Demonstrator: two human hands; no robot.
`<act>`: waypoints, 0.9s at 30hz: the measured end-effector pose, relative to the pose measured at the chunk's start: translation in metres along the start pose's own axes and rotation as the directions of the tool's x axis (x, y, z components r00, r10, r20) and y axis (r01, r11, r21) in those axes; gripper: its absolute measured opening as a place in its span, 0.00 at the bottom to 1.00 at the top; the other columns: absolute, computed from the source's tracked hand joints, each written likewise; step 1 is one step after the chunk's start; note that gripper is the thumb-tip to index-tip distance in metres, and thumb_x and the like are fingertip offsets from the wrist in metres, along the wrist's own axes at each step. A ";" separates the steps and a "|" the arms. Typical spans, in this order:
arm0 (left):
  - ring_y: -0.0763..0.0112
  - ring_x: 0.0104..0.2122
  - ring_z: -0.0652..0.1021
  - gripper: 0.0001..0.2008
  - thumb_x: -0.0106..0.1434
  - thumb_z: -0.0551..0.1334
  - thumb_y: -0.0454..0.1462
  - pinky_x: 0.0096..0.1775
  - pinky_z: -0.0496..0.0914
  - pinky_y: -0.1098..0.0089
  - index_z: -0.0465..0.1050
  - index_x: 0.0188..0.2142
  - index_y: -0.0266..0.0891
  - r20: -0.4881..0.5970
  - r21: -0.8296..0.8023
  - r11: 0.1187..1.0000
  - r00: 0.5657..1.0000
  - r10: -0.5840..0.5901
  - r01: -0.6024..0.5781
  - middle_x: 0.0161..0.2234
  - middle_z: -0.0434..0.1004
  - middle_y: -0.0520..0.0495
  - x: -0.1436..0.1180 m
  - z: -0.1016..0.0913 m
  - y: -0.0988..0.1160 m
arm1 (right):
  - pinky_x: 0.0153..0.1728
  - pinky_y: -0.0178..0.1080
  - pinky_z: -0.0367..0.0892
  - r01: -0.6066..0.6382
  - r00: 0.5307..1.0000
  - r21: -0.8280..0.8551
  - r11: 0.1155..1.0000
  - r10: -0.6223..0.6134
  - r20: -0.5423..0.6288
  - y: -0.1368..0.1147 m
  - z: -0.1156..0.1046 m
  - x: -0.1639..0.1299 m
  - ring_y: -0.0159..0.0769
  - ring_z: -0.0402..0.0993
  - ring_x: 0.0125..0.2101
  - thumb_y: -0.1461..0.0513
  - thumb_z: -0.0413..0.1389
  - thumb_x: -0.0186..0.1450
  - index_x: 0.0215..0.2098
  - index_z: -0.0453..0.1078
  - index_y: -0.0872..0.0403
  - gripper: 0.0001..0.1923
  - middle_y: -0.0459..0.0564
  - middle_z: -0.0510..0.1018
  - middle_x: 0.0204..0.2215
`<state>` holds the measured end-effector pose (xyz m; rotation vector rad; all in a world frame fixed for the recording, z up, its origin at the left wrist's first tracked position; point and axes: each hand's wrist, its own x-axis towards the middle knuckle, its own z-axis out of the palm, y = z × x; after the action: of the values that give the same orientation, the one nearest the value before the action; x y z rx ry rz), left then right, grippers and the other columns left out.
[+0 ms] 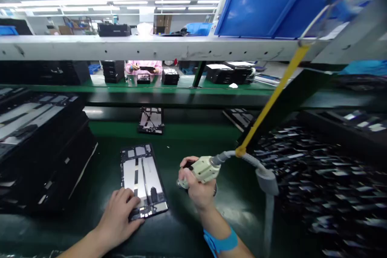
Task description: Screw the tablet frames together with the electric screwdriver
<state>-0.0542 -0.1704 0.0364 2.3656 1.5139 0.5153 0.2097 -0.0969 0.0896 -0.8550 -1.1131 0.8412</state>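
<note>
Lower centre of frame: left hand point(119, 215) presses flat, fingers spread, on the near end of the open tablet point(143, 181) lying on the green table point(181, 229), seemingly to pin it down. Right hand point(196, 185), blue wrist strap point(220, 242), is clenched around a cream screwdriver point(204, 169), held just right of the tablet; its hose and yellow cord point(272, 96) run to the upper right, likely to carry its weight. Black tray stacks point(39, 149) at left, another tablet point(151, 120) further back.
</note>
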 end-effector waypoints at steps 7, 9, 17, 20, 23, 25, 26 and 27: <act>0.58 0.45 0.75 0.16 0.64 0.70 0.44 0.46 0.71 0.61 0.78 0.49 0.45 -0.169 0.102 0.988 0.981 -0.095 0.113 0.44 0.75 0.45 0.031 -0.017 -0.064 | 0.21 0.34 0.71 0.009 1.000 -0.147 0.989 -0.005 0.021 0.007 -0.004 0.005 0.30 0.72 0.20 0.57 0.63 0.63 0.42 0.71 0.53 0.12 0.46 0.80 0.28; 0.59 0.46 0.75 0.16 0.64 0.70 0.45 0.47 0.72 0.63 0.78 0.49 0.44 -0.240 0.150 0.979 0.966 -0.100 0.139 0.44 0.76 0.46 0.052 -0.018 -0.086 | 0.23 0.35 0.73 0.031 0.999 -0.158 0.987 -0.029 0.017 0.009 -0.005 0.004 0.32 0.74 0.23 0.57 0.63 0.63 0.42 0.72 0.53 0.12 0.48 0.81 0.31; 0.49 0.56 0.71 0.17 0.69 0.56 0.33 0.58 0.65 0.52 0.76 0.55 0.35 -0.546 0.191 0.890 0.798 -0.255 0.415 0.54 0.71 0.33 0.159 -0.038 -0.149 | 0.27 0.38 0.75 -0.001 1.000 -0.168 0.986 -0.001 -0.009 0.012 -0.007 0.007 0.36 0.77 0.25 0.54 0.63 0.62 0.42 0.75 0.55 0.15 0.52 0.82 0.32; 0.51 0.57 0.71 0.18 0.72 0.53 0.35 0.56 0.67 0.55 0.74 0.56 0.34 -0.569 0.156 0.881 0.770 -0.290 0.447 0.54 0.72 0.33 0.194 -0.031 -0.146 | 0.27 0.37 0.75 0.012 1.000 -0.179 0.984 -0.015 -0.015 0.011 -0.008 0.008 0.36 0.77 0.25 0.54 0.63 0.62 0.40 0.76 0.55 0.14 0.52 0.82 0.30; 0.59 0.53 0.75 0.17 0.72 0.55 0.40 0.54 0.69 0.64 0.76 0.54 0.38 -0.499 0.129 0.899 0.811 -0.306 0.419 0.52 0.76 0.38 0.217 -0.023 -0.140 | 0.28 0.37 0.76 0.030 1.000 -0.188 0.982 -0.030 0.007 0.010 -0.008 0.008 0.37 0.78 0.27 0.54 0.62 0.63 0.40 0.76 0.55 0.13 0.51 0.82 0.30; 0.61 0.51 0.77 0.17 0.72 0.56 0.42 0.53 0.70 0.64 0.76 0.54 0.37 -0.466 0.100 0.887 0.809 -0.358 0.451 0.52 0.77 0.39 0.227 -0.024 -0.141 | 0.32 0.38 0.76 0.055 0.998 -0.202 0.978 -0.053 0.019 0.012 -0.009 0.008 0.37 0.78 0.29 0.55 0.61 0.63 0.40 0.76 0.54 0.11 0.50 0.81 0.30; 0.61 0.50 0.77 0.18 0.72 0.56 0.42 0.52 0.70 0.63 0.76 0.53 0.35 -0.454 0.081 0.871 0.796 -0.401 0.485 0.50 0.78 0.38 0.230 -0.028 -0.143 | 0.33 0.39 0.77 0.066 0.998 -0.214 0.974 -0.063 0.022 0.013 -0.009 0.008 0.37 0.78 0.29 0.56 0.61 0.63 0.39 0.75 0.54 0.10 0.50 0.81 0.30; 0.59 0.48 0.78 0.18 0.72 0.55 0.43 0.51 0.71 0.62 0.76 0.52 0.34 -0.443 0.062 0.849 0.777 -0.448 0.525 0.48 0.79 0.37 0.233 -0.033 -0.145 | 0.35 0.39 0.76 0.074 0.997 -0.228 0.971 -0.071 0.021 0.014 -0.008 0.008 0.37 0.77 0.29 0.57 0.61 0.63 0.37 0.75 0.53 0.09 0.49 0.80 0.29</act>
<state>-0.0963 0.1029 0.0384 1.9190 2.3682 0.8051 0.2178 -0.0855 0.0788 -0.9942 -1.2620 0.6669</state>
